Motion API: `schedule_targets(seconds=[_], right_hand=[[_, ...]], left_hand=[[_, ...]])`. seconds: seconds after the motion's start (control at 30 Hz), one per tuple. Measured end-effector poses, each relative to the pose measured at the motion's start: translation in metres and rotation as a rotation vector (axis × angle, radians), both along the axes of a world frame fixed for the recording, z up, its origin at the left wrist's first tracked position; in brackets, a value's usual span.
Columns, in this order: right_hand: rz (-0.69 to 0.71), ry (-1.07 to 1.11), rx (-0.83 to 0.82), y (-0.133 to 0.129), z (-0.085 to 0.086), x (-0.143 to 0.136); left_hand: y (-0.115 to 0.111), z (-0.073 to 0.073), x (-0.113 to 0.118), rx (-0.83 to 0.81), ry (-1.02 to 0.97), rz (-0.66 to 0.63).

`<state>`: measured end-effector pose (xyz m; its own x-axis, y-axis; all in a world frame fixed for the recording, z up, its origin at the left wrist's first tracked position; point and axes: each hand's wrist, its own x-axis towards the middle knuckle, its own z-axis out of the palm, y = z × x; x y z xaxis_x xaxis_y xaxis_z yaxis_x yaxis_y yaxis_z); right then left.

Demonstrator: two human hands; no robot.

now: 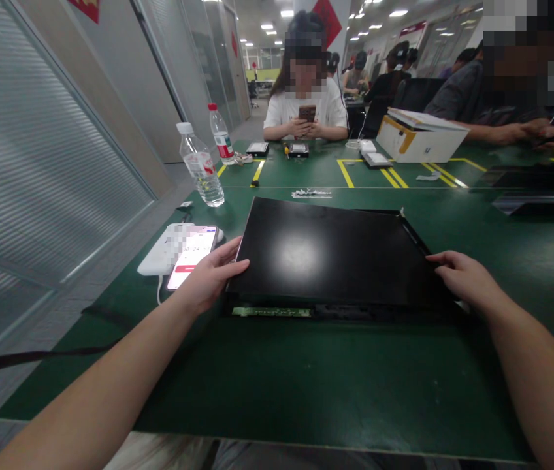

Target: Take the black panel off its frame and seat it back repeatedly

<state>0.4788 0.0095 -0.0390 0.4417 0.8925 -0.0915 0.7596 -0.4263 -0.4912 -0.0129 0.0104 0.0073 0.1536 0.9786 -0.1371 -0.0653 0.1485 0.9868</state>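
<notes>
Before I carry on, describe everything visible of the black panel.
The black panel is a thin, flat, four-cornered sheet, its glossy face up with a pale patch of reflected light. It lies askew over a dark frame on the green table; a green strip shows past its near edge. The left hand grips its left edge; whether the right hand touches panel or frame is unclear.

Phone left of panel; bottles behind phone, on table.
</notes>
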Motion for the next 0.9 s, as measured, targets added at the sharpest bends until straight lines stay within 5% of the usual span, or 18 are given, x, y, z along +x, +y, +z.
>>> schedule_targets(seconds=[0.73,0.9], right_hand=[[-0.234,0.305,0.207,-0.0039,0.0038,-0.0079],[-0.310,0.467,0.412,-0.0050,0.0084,-0.0092]], left_hand=[[-0.0056,0.0016,0.0038,0.099,-0.215,-0.050],[-0.0040,-0.0035,0.0009,0.162,-0.202,-0.040]])
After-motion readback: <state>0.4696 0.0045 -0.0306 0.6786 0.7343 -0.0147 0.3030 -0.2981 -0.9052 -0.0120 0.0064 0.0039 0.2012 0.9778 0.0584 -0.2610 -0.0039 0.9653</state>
